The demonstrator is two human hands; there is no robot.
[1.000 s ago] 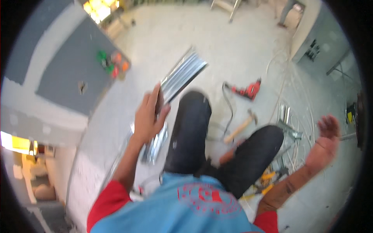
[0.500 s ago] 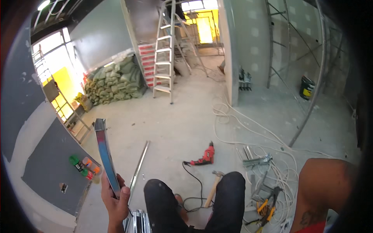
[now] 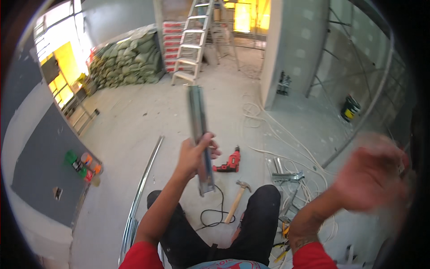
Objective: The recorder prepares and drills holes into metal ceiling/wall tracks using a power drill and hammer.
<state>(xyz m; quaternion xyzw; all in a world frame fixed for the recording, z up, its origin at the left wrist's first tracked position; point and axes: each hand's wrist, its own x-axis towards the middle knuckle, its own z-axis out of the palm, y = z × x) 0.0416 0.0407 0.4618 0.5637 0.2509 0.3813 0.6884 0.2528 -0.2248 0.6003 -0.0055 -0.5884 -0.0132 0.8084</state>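
My left hand (image 3: 192,154) grips a short bundle of shiny metal channel (image 3: 195,107), held upright over my knees. My right hand (image 3: 369,175) is raised at the right, empty-looking but smeared by motion, so its fingers are unclear. On the floor beyond and between my knees lie a red corded drill (image 3: 230,163) and a claw hammer with a wooden handle (image 3: 235,201). A long metal channel (image 3: 148,175) lies left of my legs. Metal pieces (image 3: 286,176) and yellow-handled tools (image 3: 285,231) are right of my right knee.
An aluminium stepladder (image 3: 192,45) stands ahead beside stacked green sacks (image 3: 127,60). White cables (image 3: 253,110) snake across the floor toward metal scaffolding (image 3: 333,54) and a dark bucket (image 3: 349,107). Plastic bottles (image 3: 76,166) stand by the grey wall (image 3: 40,170) at left.
My left hand has swung the channel bundle from the left toward the centre. My right arm has risen into fuller view. The view tilted up, then slightly down again.
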